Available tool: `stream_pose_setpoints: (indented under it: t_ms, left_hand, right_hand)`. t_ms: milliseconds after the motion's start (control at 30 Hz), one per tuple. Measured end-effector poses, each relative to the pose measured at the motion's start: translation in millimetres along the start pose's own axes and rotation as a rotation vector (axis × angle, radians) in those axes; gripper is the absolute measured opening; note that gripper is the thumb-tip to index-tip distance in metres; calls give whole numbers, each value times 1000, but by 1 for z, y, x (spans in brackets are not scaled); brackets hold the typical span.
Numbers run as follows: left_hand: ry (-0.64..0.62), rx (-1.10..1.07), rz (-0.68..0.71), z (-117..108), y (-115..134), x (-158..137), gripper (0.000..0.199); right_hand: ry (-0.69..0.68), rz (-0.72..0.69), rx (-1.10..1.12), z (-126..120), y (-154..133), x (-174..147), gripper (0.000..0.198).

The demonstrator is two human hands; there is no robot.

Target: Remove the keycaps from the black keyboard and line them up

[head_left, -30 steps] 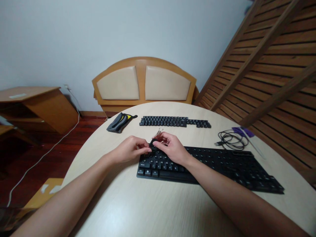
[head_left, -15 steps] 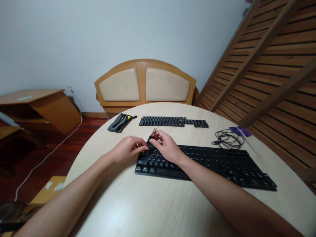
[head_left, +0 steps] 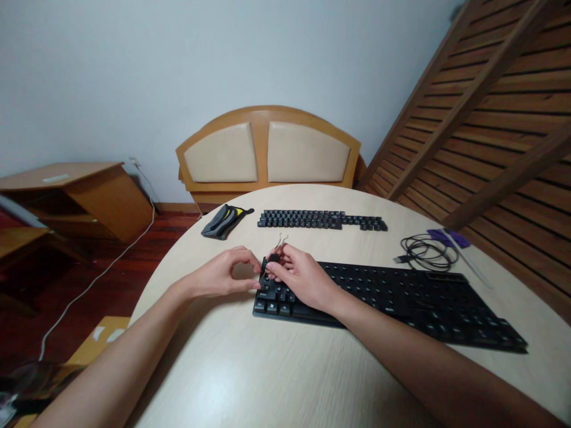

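Note:
A black keyboard (head_left: pixel 370 297) lies before me, most of its keycaps off, a few still on at its near left corner. Over its left end, my right hand (head_left: pixel 303 273) is closed around a wire keycap puller (head_left: pixel 282 240), its two wire prongs pointing away from me and its dark end at the fingertips. My left hand (head_left: pixel 227 270) is beside the keyboard's upper left corner, thumb and index finger apart, tips close to a small dark piece (head_left: pixel 264 264), perhaps a keycap. Whether the left fingertips touch it is unclear.
Removed keycaps (head_left: pixel 303 219) stand in rows at the back of the round table (head_left: pixel 214 356). A grey and yellow pouch-like item (head_left: pixel 226 222) lies left of them. At the right are a coiled black USB cable (head_left: pixel 426 252), a purple cloth (head_left: pixel 455 238) and a thin white stick (head_left: pixel 468 261).
The left thumb and index finger have spread apart and drawn slightly back from the keyboard. My right hand has tilted, showing more of the puller's wires. The view has shifted slightly left.

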State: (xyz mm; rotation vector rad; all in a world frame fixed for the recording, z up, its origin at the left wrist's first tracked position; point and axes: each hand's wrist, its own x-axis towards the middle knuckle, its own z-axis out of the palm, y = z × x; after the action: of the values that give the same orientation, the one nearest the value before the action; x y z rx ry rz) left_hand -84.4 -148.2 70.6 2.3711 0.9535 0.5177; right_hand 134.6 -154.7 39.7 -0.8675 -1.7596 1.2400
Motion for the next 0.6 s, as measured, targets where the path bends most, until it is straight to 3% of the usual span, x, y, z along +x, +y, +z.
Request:
stream_pose_setpoints:
  t_ms: [167,333,600]
  left_hand:
    - [-73,-23,20,3,1,-3,34]
    - [-96,-56,9,9,4,-3,29]
    - [-132,-59,18,10,2,-2,21]
  right_hand:
    - [16,-13,65,8,4,-5,17]
    - [-35,5,142,8,3,-8,17]
    - [-175,-107,-125,6,-2,-8,17]
